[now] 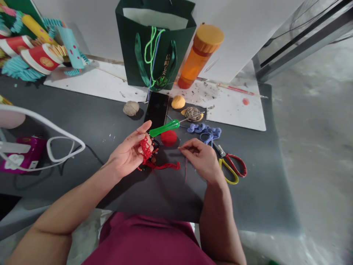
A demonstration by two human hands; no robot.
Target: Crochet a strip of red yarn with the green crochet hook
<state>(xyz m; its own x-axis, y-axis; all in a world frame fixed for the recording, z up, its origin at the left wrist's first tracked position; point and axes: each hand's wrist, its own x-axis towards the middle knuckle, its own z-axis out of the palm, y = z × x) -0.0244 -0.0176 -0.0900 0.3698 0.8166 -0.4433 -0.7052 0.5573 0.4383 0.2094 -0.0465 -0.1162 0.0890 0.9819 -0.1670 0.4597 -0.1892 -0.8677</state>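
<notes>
My left hand (pixel 127 152) holds a red knotted cord piece (pixel 146 149) with dark beads, and a red cord tail (pixel 162 166) trails along the dark mat (pixel 82 121). A green-handled awl (pixel 164 128) sits against those fingers, its steel tip pointing up and right. My right hand (pixel 199 158) pinches a thin red thread (pixel 185 170) that hangs down from its fingertips. A red yarn ball (pixel 168 138) lies between my hands. Just past my right hand are red-and-yellow-handled scissors (pixel 228 166) and a blue knotted cord (pixel 204 131).
A black phone (pixel 157 110), several small knotted balls and a white spattered board lie beyond my hands. Behind them stand a green paper bag (pixel 150 48) and an orange bottle (pixel 200 55). Paper crafts sit at the far left, and a white cable loops near a magenta box.
</notes>
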